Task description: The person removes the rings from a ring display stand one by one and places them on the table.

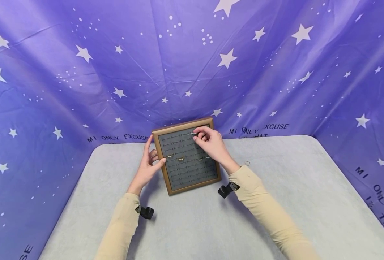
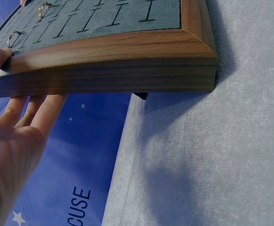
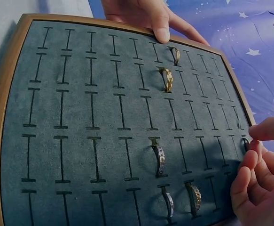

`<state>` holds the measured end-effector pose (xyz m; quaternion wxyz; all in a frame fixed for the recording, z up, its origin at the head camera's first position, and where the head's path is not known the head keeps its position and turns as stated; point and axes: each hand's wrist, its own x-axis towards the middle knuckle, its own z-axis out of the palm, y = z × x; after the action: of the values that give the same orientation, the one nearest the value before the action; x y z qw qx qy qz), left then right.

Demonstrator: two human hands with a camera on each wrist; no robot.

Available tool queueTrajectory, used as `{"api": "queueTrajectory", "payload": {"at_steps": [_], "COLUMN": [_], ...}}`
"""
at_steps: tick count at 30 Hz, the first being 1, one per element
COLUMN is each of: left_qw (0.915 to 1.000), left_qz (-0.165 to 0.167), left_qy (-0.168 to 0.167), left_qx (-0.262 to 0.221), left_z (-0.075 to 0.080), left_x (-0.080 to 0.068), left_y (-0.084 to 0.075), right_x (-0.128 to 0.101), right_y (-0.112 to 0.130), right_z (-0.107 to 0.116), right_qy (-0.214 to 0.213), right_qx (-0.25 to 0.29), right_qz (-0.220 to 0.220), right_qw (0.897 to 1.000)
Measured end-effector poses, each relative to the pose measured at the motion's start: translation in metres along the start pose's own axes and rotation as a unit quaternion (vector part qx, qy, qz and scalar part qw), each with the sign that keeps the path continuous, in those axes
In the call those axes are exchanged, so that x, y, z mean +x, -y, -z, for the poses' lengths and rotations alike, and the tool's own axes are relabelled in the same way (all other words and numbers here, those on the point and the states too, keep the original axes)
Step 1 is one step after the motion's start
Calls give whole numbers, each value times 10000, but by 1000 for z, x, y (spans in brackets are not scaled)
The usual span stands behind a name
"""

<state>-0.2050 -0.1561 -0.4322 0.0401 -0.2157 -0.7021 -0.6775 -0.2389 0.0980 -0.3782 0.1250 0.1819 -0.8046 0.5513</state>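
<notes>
A wood-framed ring display tray [image 1: 188,184] with a dark slotted pad stands tilted on the table. My left hand [image 1: 147,168] grips its left side, thumb on the front rim and fingers behind, as the left wrist view shows. At a slot near the top edge, my right hand [image 1: 211,143] pinches a ring [image 3: 246,142], partly hidden by the fingertips. Several rings sit in slots across the middle: a plain gold-toned ring [image 3: 176,55], an ornate gold ring [image 3: 168,79], a stone-set silver ring [image 3: 160,160] and others lower in the right wrist view.
A loose ring [image 1: 247,163] lies on the grey table [image 1: 283,202], right of the tray. Close behind the table hangs a purple star-patterned cloth [image 1: 179,65], which also runs along both sides. A black wrist camera [image 1: 145,212] is strapped to the left sleeve.
</notes>
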Motion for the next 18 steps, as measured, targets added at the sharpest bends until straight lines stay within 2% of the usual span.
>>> {"api": "queueTrajectory", "payload": {"at_steps": [3, 11, 18], "left_qw": [10000, 9997, 9997], "left_qz": [61, 193, 216], "left_qy": [-50, -113, -110], "left_qx": [25, 73, 77], "left_z": [0, -1, -2], "left_x": [0, -1, -1], "left_y": [-1, -3, -3], "right_x": [0, 1, 1], "right_y": [0, 2, -1], "right_z": [-2, -7, -8], "right_qy": [-45, -295, -472], "right_qx": [-122, -932, -1085], "right_qz": [43, 123, 139], "right_qw": [9999, 9951, 9929]}}
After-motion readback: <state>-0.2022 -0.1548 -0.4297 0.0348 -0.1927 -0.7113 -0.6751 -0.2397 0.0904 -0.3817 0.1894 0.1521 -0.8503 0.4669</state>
